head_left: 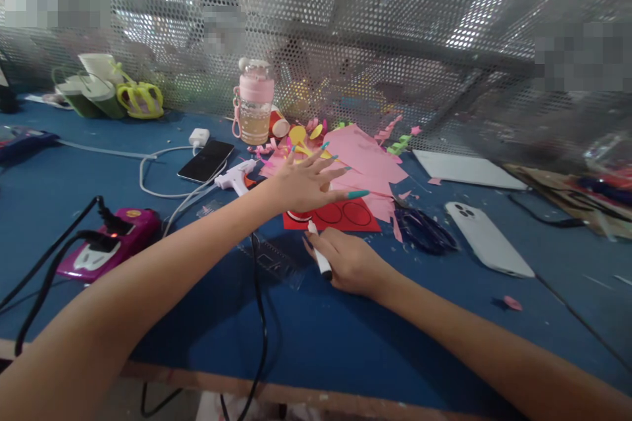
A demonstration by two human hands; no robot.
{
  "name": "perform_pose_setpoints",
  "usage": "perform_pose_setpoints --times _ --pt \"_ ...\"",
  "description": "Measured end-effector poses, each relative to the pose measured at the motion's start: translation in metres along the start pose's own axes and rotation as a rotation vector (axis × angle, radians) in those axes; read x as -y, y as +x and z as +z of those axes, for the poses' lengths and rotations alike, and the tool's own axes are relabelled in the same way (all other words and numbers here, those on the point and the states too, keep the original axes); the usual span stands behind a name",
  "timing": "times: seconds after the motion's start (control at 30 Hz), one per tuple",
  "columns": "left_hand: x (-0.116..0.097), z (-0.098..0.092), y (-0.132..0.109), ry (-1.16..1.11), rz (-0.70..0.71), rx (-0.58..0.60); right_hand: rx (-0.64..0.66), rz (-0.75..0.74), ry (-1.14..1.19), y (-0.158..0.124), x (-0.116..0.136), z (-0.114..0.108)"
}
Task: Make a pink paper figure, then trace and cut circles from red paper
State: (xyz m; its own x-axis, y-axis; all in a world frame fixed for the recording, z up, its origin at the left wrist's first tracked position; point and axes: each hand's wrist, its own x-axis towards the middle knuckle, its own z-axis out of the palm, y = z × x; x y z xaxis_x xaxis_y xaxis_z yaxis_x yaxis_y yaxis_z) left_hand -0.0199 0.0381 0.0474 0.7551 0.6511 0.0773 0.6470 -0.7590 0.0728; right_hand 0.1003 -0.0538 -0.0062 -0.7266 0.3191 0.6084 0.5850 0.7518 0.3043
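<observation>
A sheet of red paper (368, 216) with black circles drawn on it lies on the blue table. Over its left part is my left hand (309, 183), fingers spread and thumb stretched out. Partly hidden beneath that hand is a round item with a red and white edge (299, 216); its kind cannot be made out. A white marker with a black end (320, 253) is gripped in my right hand (353, 262), its upper end close to the red paper's front edge. Pink paper sheets (363, 154) are heaped just behind.
Left of my hands are a glue gun (237, 176), a black phone (206, 161) and a purple power strip (111, 247) with cords. A water bottle (255, 105) stands behind. Dark-handled scissors (427, 230) and a white phone (488, 240) lie right. A perforated metal panel (345, 26) closes the back.
</observation>
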Motion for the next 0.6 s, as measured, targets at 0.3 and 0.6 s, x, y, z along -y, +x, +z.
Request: perform_pose_setpoints --times 0.3,0.6 --pt "-0.002 -0.004 -0.003 0.006 -0.003 0.012 -0.076 -0.199 0.035 0.002 0.006 -0.009" --pt "0.014 -0.005 0.001 -0.082 0.006 -0.071 -0.161 -0.335 0.021 -0.005 -0.003 -0.024"
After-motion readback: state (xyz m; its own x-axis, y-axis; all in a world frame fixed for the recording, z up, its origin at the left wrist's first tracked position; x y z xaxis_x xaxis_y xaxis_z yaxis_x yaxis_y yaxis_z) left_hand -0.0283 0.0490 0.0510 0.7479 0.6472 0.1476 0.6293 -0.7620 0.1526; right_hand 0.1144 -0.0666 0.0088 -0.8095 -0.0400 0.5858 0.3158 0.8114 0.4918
